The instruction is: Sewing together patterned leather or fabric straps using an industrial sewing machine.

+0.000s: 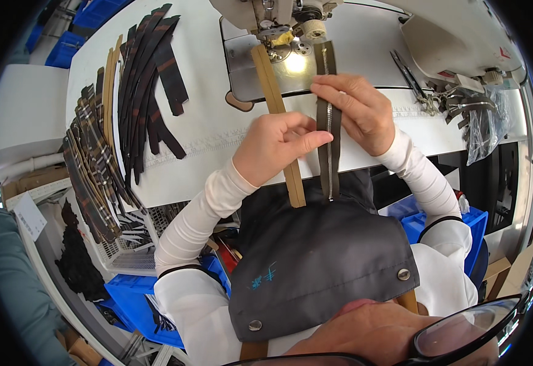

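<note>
A dark olive zipper [330,163] with silver metal teeth hangs upright between my hands, its lower end past the table's front edge. My right hand [361,113] pinches it along the upper part, fingers bent over the tape. Lower down, the thumb of my left hand [278,146] presses across the zipper, with the other fingers curled and partly hidden. A tan folded strip [271,85] runs from near the needle area down beneath my left hand to the table edge. The sewing machine head [278,24] stands just beyond, its lamp lighting the metal plate.
Dark strips [144,79] and plaid strips [89,158] lie on the white table [208,73] at left. Scissors [410,73], loose metal parts and a clear plastic bag [488,131] are at right. Blue bins [133,299] stand below.
</note>
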`<state>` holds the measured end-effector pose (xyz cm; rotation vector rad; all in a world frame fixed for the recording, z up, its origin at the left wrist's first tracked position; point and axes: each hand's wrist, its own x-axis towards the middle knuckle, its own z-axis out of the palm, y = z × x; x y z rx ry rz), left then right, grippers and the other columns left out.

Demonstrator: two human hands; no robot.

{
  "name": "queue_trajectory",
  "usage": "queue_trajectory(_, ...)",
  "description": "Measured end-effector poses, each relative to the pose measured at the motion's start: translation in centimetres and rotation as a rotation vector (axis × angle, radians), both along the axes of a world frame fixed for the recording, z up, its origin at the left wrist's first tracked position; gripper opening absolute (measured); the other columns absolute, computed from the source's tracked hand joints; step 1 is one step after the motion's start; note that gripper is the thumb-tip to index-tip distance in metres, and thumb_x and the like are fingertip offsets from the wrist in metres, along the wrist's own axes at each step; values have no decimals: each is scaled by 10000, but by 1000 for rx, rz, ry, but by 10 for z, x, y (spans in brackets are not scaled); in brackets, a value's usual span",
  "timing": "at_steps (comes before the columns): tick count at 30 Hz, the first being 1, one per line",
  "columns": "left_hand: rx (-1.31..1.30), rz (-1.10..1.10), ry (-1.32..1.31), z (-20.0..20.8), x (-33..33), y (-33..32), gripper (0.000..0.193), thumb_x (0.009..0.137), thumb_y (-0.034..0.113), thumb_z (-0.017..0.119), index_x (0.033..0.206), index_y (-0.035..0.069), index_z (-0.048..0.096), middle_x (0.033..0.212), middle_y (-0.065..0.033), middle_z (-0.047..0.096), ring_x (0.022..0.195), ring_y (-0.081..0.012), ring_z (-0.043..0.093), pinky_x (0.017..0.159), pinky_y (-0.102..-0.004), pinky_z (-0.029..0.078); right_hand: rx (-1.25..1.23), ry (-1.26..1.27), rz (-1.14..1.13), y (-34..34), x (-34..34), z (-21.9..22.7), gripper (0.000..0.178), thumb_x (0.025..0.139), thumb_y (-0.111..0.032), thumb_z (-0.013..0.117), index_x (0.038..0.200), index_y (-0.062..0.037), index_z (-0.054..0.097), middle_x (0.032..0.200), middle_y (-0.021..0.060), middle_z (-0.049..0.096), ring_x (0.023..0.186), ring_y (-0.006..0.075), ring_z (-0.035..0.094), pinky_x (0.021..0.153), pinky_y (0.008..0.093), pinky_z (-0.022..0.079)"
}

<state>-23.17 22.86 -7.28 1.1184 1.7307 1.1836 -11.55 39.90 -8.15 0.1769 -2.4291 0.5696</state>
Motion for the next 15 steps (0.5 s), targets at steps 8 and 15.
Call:
queue_trajectory(8,-105,-32,-688,8,9,-11,192,885,94,604,1042,-15,593,768,-7,620,576,-60,561,535,-185,443,-1042,-348,-142,35,-32,-18,279,860,-47,597,1134,6,596,1072,106,621,883,187,643,784,269,522)
queue_trajectory(15,-35,-141,-732,-4,11,-11,499,861,11,611,1306,-24,389,860,-49,623,651,-84,580,580,-203,483,-1335,-582,45,61,-98,-30,217,867,-114,601,971,77,595,855,137,658,727,179,677,644,259,575)
